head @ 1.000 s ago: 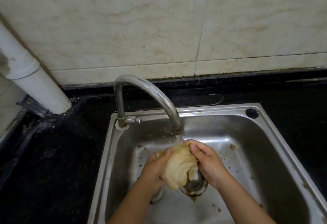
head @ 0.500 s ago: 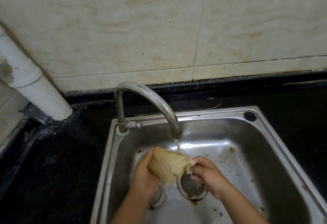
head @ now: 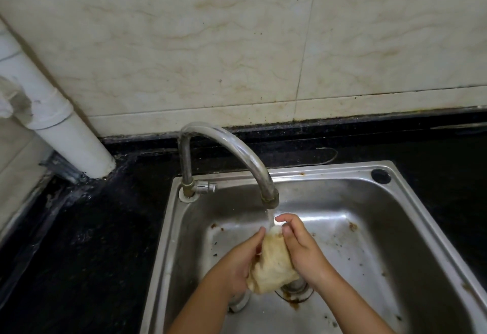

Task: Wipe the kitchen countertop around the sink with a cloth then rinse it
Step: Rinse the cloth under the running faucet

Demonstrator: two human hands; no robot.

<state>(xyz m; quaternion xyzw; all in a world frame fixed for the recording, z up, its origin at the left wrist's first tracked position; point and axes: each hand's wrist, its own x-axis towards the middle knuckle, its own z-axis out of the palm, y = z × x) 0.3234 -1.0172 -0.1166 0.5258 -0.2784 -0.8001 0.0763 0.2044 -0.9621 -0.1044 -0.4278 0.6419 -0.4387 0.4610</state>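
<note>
head view: rinse step. both hands, left hand (head: 234, 265) and right hand (head: 300, 249), grip bunched cloth (head: 271, 265) under tap (head: 237, 154) stream, sink (head: 411, 202) centre, drain (head: 295, 290) at 6 o'clock. next likely: squeeze it out.

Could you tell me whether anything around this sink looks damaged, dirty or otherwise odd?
Yes: the sink has rusty brown stains and dark specks on its floor, and rust rings the drain. Nothing looks spilled or broken.
</note>
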